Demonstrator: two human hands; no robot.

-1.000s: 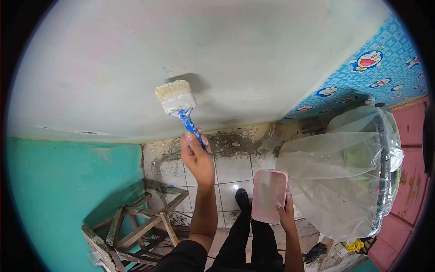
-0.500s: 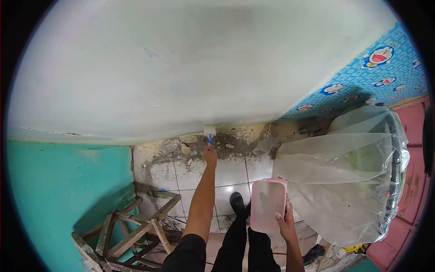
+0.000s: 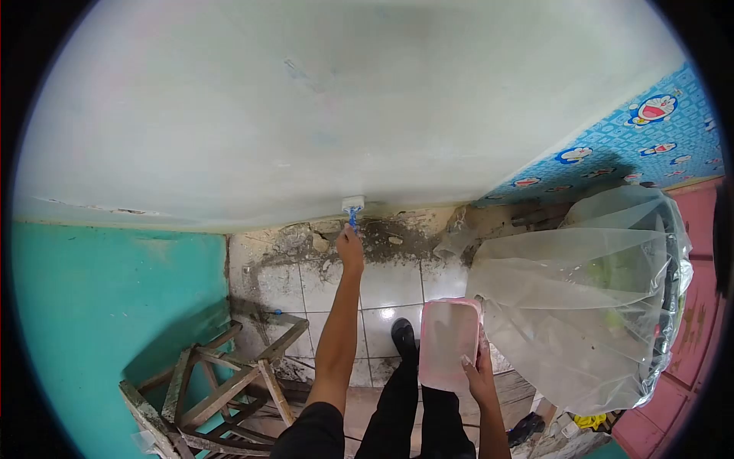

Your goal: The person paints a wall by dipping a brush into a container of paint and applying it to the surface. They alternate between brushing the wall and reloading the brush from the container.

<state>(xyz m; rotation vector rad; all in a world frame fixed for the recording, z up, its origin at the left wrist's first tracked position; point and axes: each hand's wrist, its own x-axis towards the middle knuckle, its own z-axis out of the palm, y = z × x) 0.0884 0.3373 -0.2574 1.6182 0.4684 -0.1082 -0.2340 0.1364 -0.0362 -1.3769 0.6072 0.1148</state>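
My left hand [image 3: 349, 249] is closed around the blue handle of a paintbrush [image 3: 353, 205]. The brush's broad white head lies against the lower part of the pale wall [image 3: 336, 107], just above its bottom edge. Close to my body, my right hand [image 3: 478, 371] grips the side of a pink rectangular plastic tub [image 3: 430, 344], its thumb over the rim. Whitish, smooth-looking material shows inside the tub.
A wooden trestle [image 3: 222, 398] stands at lower left by the green wall [image 3: 115, 298]. Clear plastic sheeting [image 3: 550, 306] covers bulky things on the right, beside pink cabinets [image 3: 673, 390]. Rubble [image 3: 321, 242] and dirt lie along the wall's foot on the tiled floor [image 3: 390, 284].
My left hand has moved the brush a little up the wall from near its bottom edge. The tub stays in my right hand, and the view has shifted slightly.
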